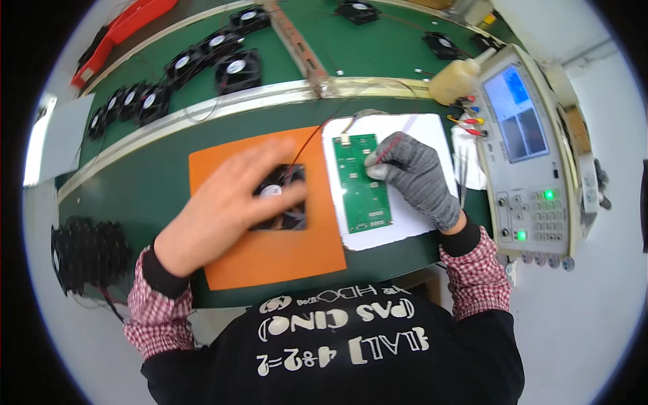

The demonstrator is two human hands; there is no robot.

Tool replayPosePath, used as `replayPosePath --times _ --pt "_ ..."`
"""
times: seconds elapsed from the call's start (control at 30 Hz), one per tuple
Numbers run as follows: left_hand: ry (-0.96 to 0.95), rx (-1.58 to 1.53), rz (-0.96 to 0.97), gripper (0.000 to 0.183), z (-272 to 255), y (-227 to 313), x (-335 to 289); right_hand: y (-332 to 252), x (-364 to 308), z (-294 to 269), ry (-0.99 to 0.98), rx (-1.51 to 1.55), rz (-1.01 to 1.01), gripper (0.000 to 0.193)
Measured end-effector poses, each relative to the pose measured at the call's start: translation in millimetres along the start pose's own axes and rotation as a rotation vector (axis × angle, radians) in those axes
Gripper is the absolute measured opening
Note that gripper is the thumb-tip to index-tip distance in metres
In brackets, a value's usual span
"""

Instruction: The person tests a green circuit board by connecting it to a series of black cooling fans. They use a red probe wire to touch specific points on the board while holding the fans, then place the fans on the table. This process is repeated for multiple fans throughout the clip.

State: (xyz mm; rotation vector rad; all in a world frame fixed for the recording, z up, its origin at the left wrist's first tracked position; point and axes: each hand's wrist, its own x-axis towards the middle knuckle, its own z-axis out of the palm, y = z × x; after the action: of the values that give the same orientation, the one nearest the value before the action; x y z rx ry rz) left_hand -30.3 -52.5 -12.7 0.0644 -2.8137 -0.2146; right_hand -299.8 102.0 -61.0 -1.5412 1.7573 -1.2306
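On the orange mat (pixel 270 260) lies a black square cooling fan (pixel 291 219) with a pale round label at its hub. My bare left hand (pixel 233 199), smeared by motion, reaches over the fan with thumb and fingers apart. My right hand (pixel 418 175), in a grey knit glove, is closed in a pinch above a green circuit board (pixel 358 182). A thin red strip shows along the gloved fingers; what they hold is not clear. The board rests on a white sheet (pixel 422 233). From the fan a red wire (pixel 312 138) runs up past the board's far end.
At right stands a test instrument (pixel 533 182) with a lit screen, coloured leads (pixel 476 121) beside it. A yellowish bottle (pixel 453 82) and tweezers (pixel 463 175) are nearby. More fans (pixel 237 71) sit beyond a rail, with a stack of fans (pixel 91 253) at left and a red bin (pixel 125 34) behind.
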Motion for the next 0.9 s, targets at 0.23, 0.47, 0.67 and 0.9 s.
replayPosePath --times 0.23,0.47,0.67,0.9 --pt "0.115 -0.535 -0.42 0.07 2.8 -10.7 -12.1 -1.5 -1.1 0.4 -0.037 -0.045 0.074 0.014" --pt "0.117 -0.141 -0.227 0.094 32.9 10.5 -8.1 5.9 -3.6 5.2 0.022 -0.095 0.039 0.016" --pt "1.103 0.379 0.222 0.036 2.9 45.9 -4.3 18.1 0.4 5.5 0.003 -0.094 -0.108 0.019" --pt "-0.021 -2.143 -0.174 0.047 -50.3 51.3 -37.8 7.9 1.7 8.2 -0.023 -0.077 -0.06 0.017"
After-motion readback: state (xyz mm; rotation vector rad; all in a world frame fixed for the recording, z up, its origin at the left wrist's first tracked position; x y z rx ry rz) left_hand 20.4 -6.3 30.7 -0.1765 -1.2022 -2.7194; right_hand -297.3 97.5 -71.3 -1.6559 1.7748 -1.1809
